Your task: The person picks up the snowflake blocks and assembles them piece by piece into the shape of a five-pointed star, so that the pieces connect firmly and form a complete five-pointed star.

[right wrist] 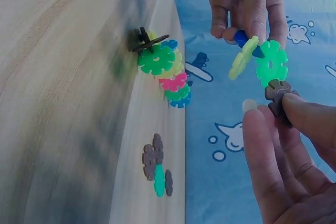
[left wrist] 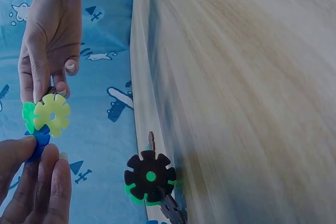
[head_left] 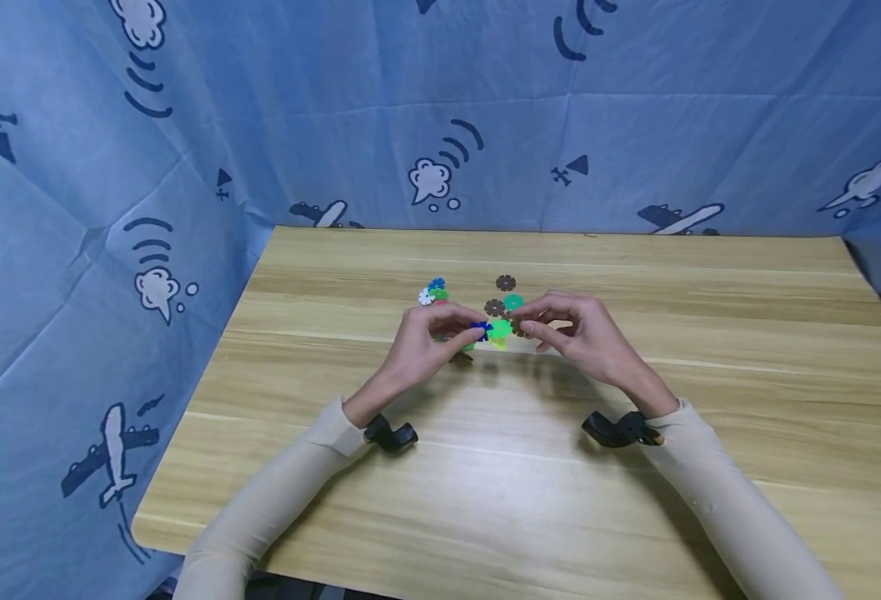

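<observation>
Slotted plastic snowflake discs are being worked between both hands above the table. My left hand pinches a blue disc between thumb and fingers. Opposite it, my right hand pinches a brown disc by its edge. Between the hands are a bright green disc and a yellow disc. The yellow and green discs appear joined to the blue one. The brown disc touches the green one's lower edge; whether their slots interlock, I cannot tell.
On the wooden table, behind the hands, lie loose brown discs and a teal-green disc. Farther left is a cluster with a white disc, blue, green and pink ones. A blue patterned cloth hangs behind.
</observation>
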Demonstrator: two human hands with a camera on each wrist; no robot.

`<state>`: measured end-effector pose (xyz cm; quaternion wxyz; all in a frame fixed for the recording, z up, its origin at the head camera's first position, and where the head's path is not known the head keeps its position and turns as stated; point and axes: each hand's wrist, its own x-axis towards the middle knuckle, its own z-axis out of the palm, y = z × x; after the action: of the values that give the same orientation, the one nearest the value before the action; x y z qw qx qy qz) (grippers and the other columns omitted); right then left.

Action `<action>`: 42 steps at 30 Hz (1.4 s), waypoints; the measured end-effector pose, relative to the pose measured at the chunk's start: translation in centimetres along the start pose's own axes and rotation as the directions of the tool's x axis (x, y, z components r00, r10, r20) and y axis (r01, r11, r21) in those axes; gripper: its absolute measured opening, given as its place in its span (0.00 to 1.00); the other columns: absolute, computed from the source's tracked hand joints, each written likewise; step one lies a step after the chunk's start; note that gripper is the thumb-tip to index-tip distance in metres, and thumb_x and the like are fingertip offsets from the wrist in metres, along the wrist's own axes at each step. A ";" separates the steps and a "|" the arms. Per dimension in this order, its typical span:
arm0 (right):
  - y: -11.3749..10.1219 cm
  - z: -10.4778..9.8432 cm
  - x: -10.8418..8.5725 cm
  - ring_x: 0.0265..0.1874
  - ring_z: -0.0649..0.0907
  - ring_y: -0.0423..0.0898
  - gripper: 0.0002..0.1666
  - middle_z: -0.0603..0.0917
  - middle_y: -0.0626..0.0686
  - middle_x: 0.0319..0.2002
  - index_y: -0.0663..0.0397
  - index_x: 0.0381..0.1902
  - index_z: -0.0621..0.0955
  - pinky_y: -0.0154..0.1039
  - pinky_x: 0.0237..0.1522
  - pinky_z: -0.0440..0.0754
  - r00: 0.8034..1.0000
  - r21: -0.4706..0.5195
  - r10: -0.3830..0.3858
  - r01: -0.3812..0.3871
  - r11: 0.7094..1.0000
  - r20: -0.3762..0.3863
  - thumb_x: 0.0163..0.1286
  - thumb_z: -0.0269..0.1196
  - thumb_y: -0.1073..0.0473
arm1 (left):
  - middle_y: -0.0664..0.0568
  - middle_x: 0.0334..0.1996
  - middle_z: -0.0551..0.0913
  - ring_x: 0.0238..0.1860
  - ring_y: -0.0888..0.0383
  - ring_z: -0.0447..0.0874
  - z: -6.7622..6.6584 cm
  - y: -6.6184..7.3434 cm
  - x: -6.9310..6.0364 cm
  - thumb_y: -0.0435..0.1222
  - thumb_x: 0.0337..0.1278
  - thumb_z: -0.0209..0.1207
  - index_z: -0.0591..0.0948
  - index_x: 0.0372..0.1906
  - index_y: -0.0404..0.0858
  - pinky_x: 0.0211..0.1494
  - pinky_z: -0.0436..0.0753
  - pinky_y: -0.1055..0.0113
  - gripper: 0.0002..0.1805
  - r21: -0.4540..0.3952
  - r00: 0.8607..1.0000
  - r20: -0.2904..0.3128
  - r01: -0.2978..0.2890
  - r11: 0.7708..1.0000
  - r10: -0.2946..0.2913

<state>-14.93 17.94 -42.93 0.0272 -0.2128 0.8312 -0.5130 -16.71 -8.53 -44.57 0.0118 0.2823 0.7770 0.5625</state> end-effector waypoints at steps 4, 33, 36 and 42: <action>0.0 0.1 0.0 0.42 0.90 0.56 0.14 0.88 0.56 0.52 0.58 0.55 0.86 0.46 0.39 0.93 1.000 -0.001 -0.001 0.001 1.000 -0.009 0.77 0.64 0.59 | 0.49 0.45 0.92 0.41 0.61 0.91 0.0 0.0 -0.1 0.35 0.68 0.67 0.90 0.48 0.40 0.49 0.91 0.67 0.08 0.006 1.000 0.005 0.010 1.000 -0.010; -0.4 0.8 0.3 0.44 0.92 0.48 0.15 0.89 0.58 0.53 0.57 0.56 0.87 0.31 0.47 0.91 0.993 0.033 0.015 -0.011 0.999 -0.116 0.75 0.66 0.62 | 0.43 0.44 0.90 0.33 0.41 0.92 0.5 0.2 0.3 0.34 0.69 0.66 0.87 0.53 0.34 0.33 0.92 0.51 0.12 -0.068 0.999 -0.007 0.052 0.996 -0.052; -0.5 0.9 0.5 0.45 0.90 0.42 0.16 0.88 0.58 0.53 0.56 0.58 0.87 0.31 0.48 0.90 0.993 0.021 0.005 -0.002 1.000 -0.116 0.74 0.66 0.63 | 0.41 0.45 0.89 0.31 0.34 0.90 0.5 0.3 0.4 0.33 0.72 0.63 0.86 0.55 0.31 0.32 0.91 0.47 0.13 -0.131 0.996 0.018 0.086 0.988 -0.084; -0.7 1.2 0.9 0.37 0.91 0.43 0.17 0.91 0.61 0.45 0.57 0.56 0.86 0.37 0.42 0.92 0.989 0.047 0.008 -0.001 0.999 -0.149 0.70 0.70 0.65 | 0.43 0.43 0.89 0.25 0.45 0.90 0.5 0.5 0.5 0.42 0.77 0.59 0.85 0.55 0.34 0.32 0.93 0.53 0.16 -0.138 0.990 0.047 0.141 0.980 -0.136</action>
<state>-15.22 16.26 -42.71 -0.0286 -0.1713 0.8191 -0.5467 -16.74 -7.73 -44.17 0.0856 0.2365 0.7526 0.6086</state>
